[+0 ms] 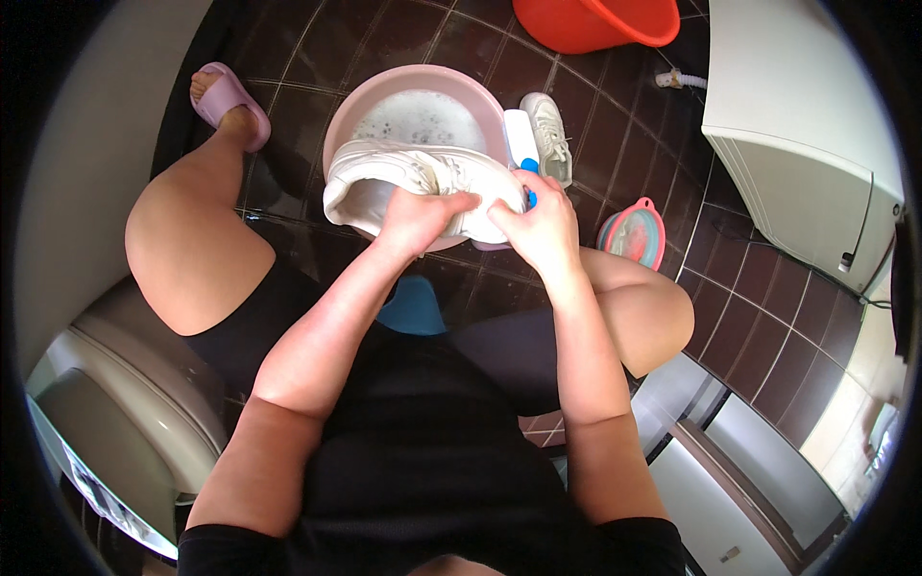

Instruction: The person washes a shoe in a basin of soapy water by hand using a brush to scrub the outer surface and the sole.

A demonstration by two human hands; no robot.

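A white lace-up sneaker (450,176) lies sideways over the near side of a pink plastic basin (346,108), its toe to the right. My left hand (425,216) grips it at the opening, fingers inside and hidden, thumb on the upper. My right hand (540,219) pinches the toe end, with the thumb on top. A blue piece (530,167) shows beside and behind my right index finger; I cannot tell whether I hold it. Next to it is a white block-like object (520,137) at the basin's right rim. Sudsy water (425,119) fills the basin's bottom.
A second white sneaker (549,129) stands on the dark tiled floor (317,57) right of the basin. Farther off are a red bucket (598,25) and a white hose end (677,79). A pink-and-grey collapsible basin (634,234) sits by my right knee. A white appliance (799,108) stands at right.
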